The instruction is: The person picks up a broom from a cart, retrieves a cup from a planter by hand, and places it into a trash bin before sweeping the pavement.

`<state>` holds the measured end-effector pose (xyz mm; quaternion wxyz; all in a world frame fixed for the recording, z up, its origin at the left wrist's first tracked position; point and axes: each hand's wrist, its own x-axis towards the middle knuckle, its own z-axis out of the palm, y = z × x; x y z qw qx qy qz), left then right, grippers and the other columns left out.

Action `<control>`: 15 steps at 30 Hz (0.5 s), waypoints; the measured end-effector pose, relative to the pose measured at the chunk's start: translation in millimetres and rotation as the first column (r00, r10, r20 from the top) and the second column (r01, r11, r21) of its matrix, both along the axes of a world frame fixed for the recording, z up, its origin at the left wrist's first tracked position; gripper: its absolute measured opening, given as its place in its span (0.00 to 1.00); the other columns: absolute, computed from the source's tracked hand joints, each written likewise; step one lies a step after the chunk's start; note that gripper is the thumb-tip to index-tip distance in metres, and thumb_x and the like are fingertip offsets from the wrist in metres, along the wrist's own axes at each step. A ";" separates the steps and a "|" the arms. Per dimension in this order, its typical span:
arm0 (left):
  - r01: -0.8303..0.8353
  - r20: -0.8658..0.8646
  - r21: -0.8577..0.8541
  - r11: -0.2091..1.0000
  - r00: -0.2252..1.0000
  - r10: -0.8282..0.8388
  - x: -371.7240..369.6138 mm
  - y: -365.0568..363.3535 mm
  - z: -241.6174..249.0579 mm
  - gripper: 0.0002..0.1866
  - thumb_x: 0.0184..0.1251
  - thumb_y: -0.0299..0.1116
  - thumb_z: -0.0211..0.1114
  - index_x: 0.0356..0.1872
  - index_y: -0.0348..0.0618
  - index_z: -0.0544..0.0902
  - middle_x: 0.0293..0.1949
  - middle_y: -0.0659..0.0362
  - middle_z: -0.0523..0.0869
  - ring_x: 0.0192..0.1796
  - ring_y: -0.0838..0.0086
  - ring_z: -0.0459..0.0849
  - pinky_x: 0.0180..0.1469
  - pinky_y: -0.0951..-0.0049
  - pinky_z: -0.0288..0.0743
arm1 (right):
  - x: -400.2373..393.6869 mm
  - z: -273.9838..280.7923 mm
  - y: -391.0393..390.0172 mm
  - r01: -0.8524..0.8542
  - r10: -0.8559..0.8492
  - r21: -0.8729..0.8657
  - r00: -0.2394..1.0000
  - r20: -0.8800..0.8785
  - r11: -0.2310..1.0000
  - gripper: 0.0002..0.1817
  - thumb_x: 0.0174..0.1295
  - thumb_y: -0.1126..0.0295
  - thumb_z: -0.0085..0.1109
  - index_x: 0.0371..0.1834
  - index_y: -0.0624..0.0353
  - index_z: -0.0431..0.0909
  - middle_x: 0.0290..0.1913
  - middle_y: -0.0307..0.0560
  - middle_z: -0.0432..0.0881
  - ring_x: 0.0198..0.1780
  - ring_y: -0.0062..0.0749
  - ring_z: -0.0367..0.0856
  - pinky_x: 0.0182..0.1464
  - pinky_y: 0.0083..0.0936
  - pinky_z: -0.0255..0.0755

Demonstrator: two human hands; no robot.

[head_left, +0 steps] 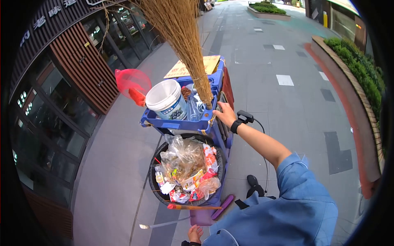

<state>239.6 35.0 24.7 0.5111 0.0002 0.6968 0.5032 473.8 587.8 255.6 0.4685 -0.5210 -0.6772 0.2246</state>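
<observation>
My right hand (224, 115) grips the right rim of the blue crate (172, 124) on the cleaning cart, beside the base of a tall twig broom (186, 45). My left hand (195, 233) hangs low at the bottom edge, its fingers loosely curled and apart, with nothing visible in them. Near it lie a purple dustpan (201, 218) with a pale handle and a purple brush (223, 207). A round bin (221, 164) full of wrappers and plastic bags (184, 153) sits at the cart's near end. Inside the crate stand a white bucket (164, 96) and plastic bottles (194, 110).
Grey paving (262, 82) stretches ahead. Glass shopfronts (53, 123) run along the left, and a raised planter (349, 74) borders the right. A red net (133, 84) sticks out left of the cart. A cable (264, 139) hangs from my right wrist.
</observation>
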 end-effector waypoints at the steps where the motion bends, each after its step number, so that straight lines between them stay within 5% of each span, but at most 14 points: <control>1: 0.023 0.056 -0.068 0.997 0.998 -0.019 0.6 4.2 -26.2 0.13 0.63 0.31 0.56 0.48 0.43 0.73 0.43 0.55 0.79 0.44 0.65 0.79 0.42 0.64 0.75 | -3.7 11.3 14.2 0.016 -0.018 0.029 0.998 0.068 0.999 0.30 0.49 0.54 0.61 0.56 0.55 0.70 0.54 0.51 0.71 0.56 0.43 0.67 0.55 0.36 0.62; 2: 0.198 0.015 -0.038 0.979 0.980 -0.198 -0.7 9.3 -26.3 0.21 0.63 0.39 0.61 0.55 0.46 0.72 0.47 0.55 0.80 0.45 0.68 0.80 0.46 0.66 0.75 | -8.6 18.7 25.2 0.030 -0.037 0.057 0.990 0.133 0.998 0.30 0.48 0.54 0.62 0.55 0.54 0.71 0.55 0.50 0.70 0.59 0.44 0.65 0.57 0.38 0.59; 6: 0.306 0.057 -0.076 0.949 0.952 -0.302 58.9 94.1 1.7 0.19 0.63 0.38 0.60 0.54 0.45 0.72 0.46 0.55 0.80 0.44 0.69 0.80 0.46 0.68 0.75 | -10.4 14.9 61.8 -0.228 0.213 0.007 0.922 0.322 0.974 0.28 0.48 0.50 0.60 0.53 0.48 0.74 0.58 0.46 0.68 0.63 0.41 0.60 0.62 0.44 0.50; 8: 0.355 0.058 -0.049 0.934 0.934 -0.352 89.8 150.4 20.8 0.19 0.64 0.37 0.60 0.54 0.44 0.73 0.46 0.55 0.80 0.44 0.69 0.80 0.46 0.69 0.75 | -13.9 -5.4 77.8 -0.269 0.221 0.159 0.938 0.268 0.950 0.26 0.49 0.51 0.60 0.51 0.49 0.75 0.55 0.43 0.72 0.62 0.40 0.61 0.63 0.43 0.47; 12: 0.418 0.028 0.051 0.907 0.907 -0.419 139.8 250.9 60.9 0.17 0.64 0.36 0.59 0.53 0.43 0.73 0.45 0.55 0.80 0.44 0.70 0.80 0.45 0.71 0.75 | -9.0 29.3 87.8 -0.417 0.415 0.036 0.908 0.057 0.908 0.21 0.51 0.54 0.59 0.46 0.50 0.78 0.45 0.44 0.79 0.58 0.34 0.67 0.59 0.37 0.49; 15: 0.433 -0.035 0.156 0.888 0.901 -0.433 164.6 302.2 90.1 0.17 0.64 0.36 0.58 0.52 0.42 0.74 0.45 0.54 0.80 0.44 0.71 0.80 0.45 0.73 0.75 | -13.9 95.7 117.7 -0.443 0.476 0.257 0.876 -0.082 0.859 0.17 0.54 0.57 0.56 0.43 0.53 0.76 0.30 0.46 0.78 0.41 0.36 0.74 0.53 0.34 0.52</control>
